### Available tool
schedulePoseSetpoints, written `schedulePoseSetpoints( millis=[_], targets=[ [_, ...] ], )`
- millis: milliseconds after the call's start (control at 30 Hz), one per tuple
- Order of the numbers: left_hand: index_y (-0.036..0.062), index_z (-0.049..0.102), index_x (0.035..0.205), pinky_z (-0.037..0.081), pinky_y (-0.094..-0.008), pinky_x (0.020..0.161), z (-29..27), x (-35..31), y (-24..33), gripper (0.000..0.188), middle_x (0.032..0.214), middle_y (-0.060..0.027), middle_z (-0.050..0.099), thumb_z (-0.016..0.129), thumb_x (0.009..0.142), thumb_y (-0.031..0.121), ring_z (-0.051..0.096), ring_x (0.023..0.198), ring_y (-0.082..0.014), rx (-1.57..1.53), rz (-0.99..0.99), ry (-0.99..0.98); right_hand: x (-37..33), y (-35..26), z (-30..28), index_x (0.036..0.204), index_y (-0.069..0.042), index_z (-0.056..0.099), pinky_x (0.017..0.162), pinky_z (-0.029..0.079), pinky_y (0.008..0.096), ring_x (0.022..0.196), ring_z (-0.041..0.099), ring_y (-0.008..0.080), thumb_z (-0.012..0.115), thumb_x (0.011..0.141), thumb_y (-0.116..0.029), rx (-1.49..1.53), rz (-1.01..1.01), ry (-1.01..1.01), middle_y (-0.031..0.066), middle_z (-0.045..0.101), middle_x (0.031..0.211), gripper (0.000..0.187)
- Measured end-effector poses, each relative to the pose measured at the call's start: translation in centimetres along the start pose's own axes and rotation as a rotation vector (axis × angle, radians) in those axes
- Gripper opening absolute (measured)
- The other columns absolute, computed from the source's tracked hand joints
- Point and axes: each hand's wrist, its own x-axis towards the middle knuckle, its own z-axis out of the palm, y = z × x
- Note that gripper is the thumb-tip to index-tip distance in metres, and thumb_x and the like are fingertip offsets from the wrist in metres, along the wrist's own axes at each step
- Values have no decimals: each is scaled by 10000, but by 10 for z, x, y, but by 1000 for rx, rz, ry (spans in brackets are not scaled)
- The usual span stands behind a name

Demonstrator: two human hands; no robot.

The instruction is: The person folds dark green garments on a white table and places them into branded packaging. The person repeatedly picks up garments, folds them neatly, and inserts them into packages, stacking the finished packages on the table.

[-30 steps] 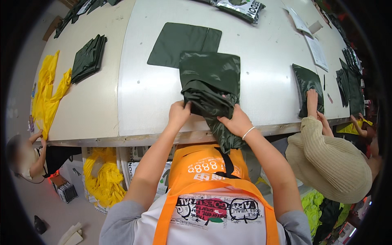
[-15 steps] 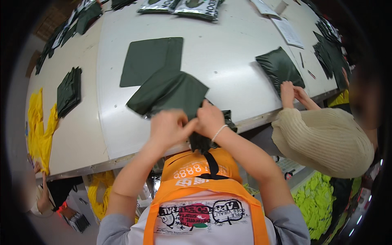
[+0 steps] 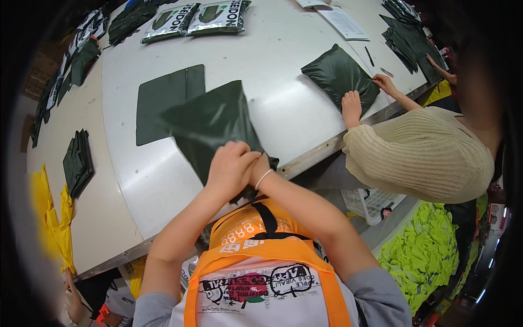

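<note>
A dark green glossy pouch (image 3: 215, 122) lies tilted at the table's near edge, one corner pointing away from me. My left hand (image 3: 231, 166) is closed on its near end, fingers curled and knuckles up. Right beside it, touching, my right hand (image 3: 260, 170) is also closed on that end, its fingers partly hidden behind the left. Dark crumpled material shows just beyond and below my hands. The pouch partly covers a flat dark green panel (image 3: 166, 98) lying on the white table (image 3: 158, 180).
To the right, a co-worker's hands (image 3: 352, 106) touch a plump green pouch (image 3: 340, 76). Silver-and-green packets (image 3: 218, 17) lie at the back, papers (image 3: 346, 23) at the far right. A folded green stack (image 3: 79, 163) and yellow material (image 3: 57, 218) are left; lime-green material (image 3: 422, 253) sits below right.
My hands have drawn together on the pouch's near end, and the pouch has turned so a corner points away. The whole view has shifted. The co-worker's hands have moved apart at their pouch.
</note>
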Motion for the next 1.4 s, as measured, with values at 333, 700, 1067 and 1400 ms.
schedulePoseSetpoints(
  millis=[333,700,1067,1400],
  targets=[
    [105,124,1490,467,-377,890,16,-69,-88,935,1266,-188,534,627,712,-31,586,1042,-323,-373,-447,237,33,25,-21,1144,37,559,943,400,404,1090,507,403,654,828,-189,883,-84,518,226,568,1189,400],
    [85,317,1444,480,-322,843,45,-128,-62,803,1032,-214,640,374,687,-177,633,917,-314,-519,-702,283,71,-7,-2,1251,-28,529,980,403,416,1166,497,384,471,901,-338,544,185,406,212,513,1297,471],
    [50,417,1327,520,-311,838,49,-119,-96,450,1120,-157,611,363,903,-91,633,957,-219,-1175,-826,546,134,-58,-4,1125,-20,603,880,462,416,1042,570,388,521,863,-324,409,-7,333,207,604,1154,410],
    [34,475,1277,515,-394,902,66,-164,-76,354,1191,-145,586,469,924,66,614,1039,-286,-1674,-1125,666,104,-88,-20,1052,62,587,853,452,420,1011,557,401,447,932,-258,45,-454,-20,245,619,1049,369]
  ],
)
